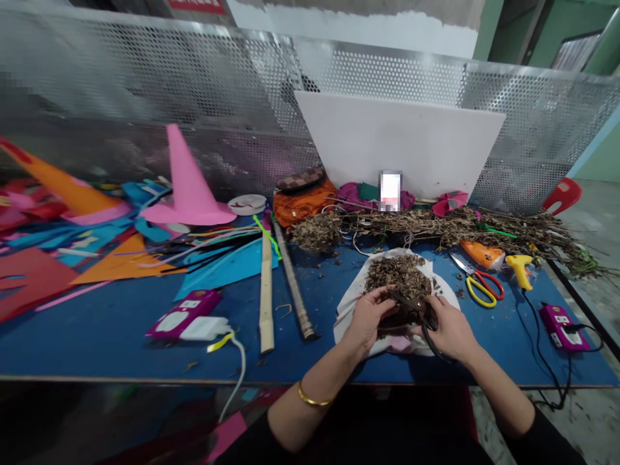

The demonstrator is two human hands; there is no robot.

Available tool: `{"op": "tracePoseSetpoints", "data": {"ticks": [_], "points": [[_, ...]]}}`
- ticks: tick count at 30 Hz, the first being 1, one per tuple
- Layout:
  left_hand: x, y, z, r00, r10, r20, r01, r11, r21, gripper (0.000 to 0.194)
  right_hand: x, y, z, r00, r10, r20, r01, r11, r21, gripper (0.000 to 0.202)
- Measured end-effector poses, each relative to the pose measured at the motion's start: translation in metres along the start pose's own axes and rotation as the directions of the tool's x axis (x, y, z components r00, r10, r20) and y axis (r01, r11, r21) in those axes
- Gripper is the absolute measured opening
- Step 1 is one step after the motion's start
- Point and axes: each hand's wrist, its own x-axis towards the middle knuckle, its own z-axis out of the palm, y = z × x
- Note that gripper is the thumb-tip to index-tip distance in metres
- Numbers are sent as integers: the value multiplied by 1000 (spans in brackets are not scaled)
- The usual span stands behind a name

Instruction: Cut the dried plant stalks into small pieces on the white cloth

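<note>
A heap of dry brown plant bits (pixel 400 276) lies on a white cloth (pixel 345 316) near the table's front edge. Over the heap, my right hand (pixel 448 326) is closed round the handles of dark scissors (pixel 415 303), whose blades point left toward my left hand. My left hand (pixel 371 316), below a gold bangle, has its fingers pinched together at the heap's left side; what they hold is too small to make out. A pink patch (pixel 400 343) shows on the cloth between my hands.
Right of the cloth are red-and-yellow scissors (pixel 479 287), a yellow glue gun (pixel 520 271) and a purple power strip (pixel 562 328). Dry twigs (pixel 450 226) line the back. Two sticks (pixel 267 290), another power strip (pixel 184 314) and a pink cone hat (pixel 188 187) lie left.
</note>
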Motion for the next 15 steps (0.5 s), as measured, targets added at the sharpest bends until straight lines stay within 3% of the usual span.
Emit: {"op": "tracePoseSetpoints", "data": {"ticks": [15], "points": [[12,-2,-7,997,3,-74,1,998,57,31,5,9,7,993,-40,115,38,999,18,29]]}}
